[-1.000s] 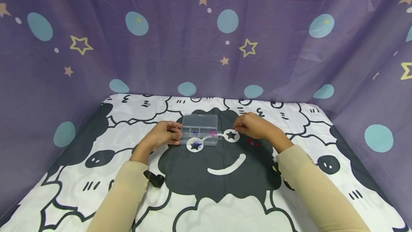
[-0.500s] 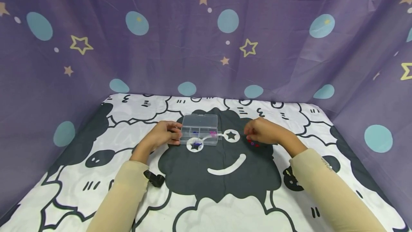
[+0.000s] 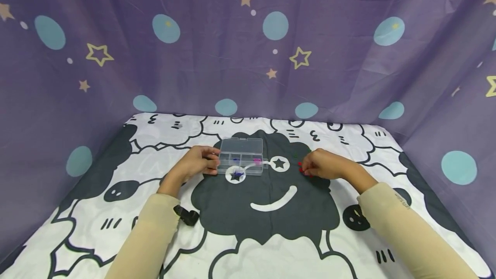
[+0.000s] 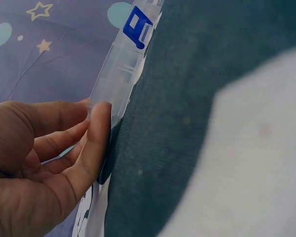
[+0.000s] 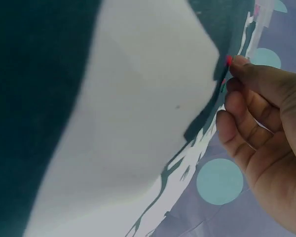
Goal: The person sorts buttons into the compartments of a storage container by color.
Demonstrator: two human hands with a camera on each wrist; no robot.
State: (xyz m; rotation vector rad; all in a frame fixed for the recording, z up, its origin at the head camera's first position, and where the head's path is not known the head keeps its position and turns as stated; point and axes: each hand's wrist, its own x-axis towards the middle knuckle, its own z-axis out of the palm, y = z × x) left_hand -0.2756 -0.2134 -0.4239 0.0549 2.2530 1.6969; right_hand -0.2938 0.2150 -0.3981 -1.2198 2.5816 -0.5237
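A clear plastic compartment box (image 3: 240, 155) lies on the printed cloth (image 3: 271, 236), with blue and pink beads inside. My left hand (image 3: 198, 162) grips its left end, thumb and fingers pinching the box (image 4: 119, 74) wall. A blue piece (image 4: 138, 22) shows through the far end. My right hand (image 3: 323, 165) lies on the cloth to the right of the box, apart from it, fingers curled. Its fingertips (image 5: 237, 64) pinch a small red bead (image 5: 229, 60). More red beads (image 3: 300, 166) lie at those fingertips.
A purple curtain (image 3: 248, 42) with stars and dots closes off the back and both sides. A small black object (image 3: 187, 215) lies by my left sleeve. A tiny green bead (image 3: 295, 156) sits between the box and my right hand.
My right hand has moved rightward and a little nearer, from beside the box to the red beads. My left hand and the box have stayed put.
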